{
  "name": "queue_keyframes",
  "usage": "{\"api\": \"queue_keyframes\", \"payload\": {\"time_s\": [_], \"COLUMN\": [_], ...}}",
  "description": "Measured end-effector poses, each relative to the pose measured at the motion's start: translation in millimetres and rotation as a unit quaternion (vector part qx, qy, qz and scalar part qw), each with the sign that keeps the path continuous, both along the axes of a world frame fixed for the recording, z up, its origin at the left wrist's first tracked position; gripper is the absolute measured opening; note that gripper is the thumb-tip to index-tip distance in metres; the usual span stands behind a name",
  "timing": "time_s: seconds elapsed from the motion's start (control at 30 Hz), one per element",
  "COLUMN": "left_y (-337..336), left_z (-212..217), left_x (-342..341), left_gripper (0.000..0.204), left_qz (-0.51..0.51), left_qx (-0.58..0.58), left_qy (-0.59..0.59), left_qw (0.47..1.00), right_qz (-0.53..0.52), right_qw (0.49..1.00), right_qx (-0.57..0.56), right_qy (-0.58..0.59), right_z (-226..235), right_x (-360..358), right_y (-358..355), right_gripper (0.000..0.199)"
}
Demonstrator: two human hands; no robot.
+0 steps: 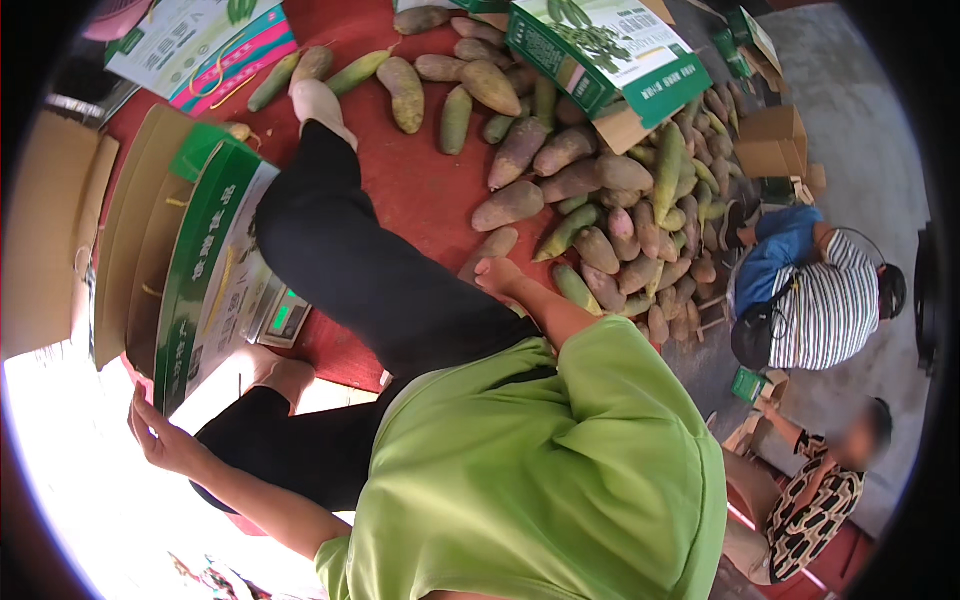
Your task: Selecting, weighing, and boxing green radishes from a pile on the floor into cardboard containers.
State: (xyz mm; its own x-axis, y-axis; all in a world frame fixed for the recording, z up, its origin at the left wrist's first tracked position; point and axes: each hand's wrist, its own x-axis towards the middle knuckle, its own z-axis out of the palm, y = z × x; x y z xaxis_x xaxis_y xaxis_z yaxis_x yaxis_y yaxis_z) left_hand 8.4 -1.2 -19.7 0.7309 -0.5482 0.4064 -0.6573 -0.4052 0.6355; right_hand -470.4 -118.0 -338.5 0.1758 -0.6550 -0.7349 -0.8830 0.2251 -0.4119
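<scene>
My left hand [170, 443] is at the lower left, fingers extended and a little apart, with nothing visible in it. Just above it stands a tall green-and-white carton [205, 280], its brown flaps open. A digital scale [284, 316] with a lit green display shows beside the carton, partly covered by it. Near the middle, my right hand [505, 278] is closed on the lower end of a brownish radish [490, 250] at the pile's near edge; some fingers are hidden. Large green and purplish-brown radishes [600, 255] are heaped to the right of that hand.
Loose radishes [405, 95] lie on the red floor covering [425, 190]. Printed cartons [610, 55] stand at the back, and a brown carton [50, 230] is at far left. Two people are at the right, one in a striped shirt [825, 305], one in a patterned top [815, 520].
</scene>
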Motion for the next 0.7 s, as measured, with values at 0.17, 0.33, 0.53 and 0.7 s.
{"api": "queue_keyframes", "payload": {"time_s": [0.17, 0.33, 0.53, 0.7], "left_y": [-3.8, -7.2, -2.5, -7.8], "left_z": [-0.9, -1.0, -5.8, 3.0], "left_x": [-0.3, -2.2, 2.3, -9.6], "left_gripper": [0.030, 0.032, 0.032, 0.032], "left_qz": [0.026, 0.050, 0.034, 0.054], "left_qx": [0.003, -0.007, 0.016, -0.007], "left_qy": [-0.019, 0.015, -0.005, 0.003], "left_qw": [0.999, 0.999, 0.999, 0.998], "right_qz": [-0.011, 0.011, 0.015, -0.140], "right_qw": [0.999, 0.999, 0.998, 0.990], "right_qx": [-0.034, -0.048, -0.045, 0.002], "right_qy": [0.000, -0.013, 0.034, -0.012], "right_z": [0.2, -11.5, -15.3, -46.7], "right_x": [-1.8, -8.1, -12.6, -36.5], "right_y": [-3.9, -4.6, 0.6, 6.3], "right_gripper": [0.027, 0.026, 0.025, 0.021]}}
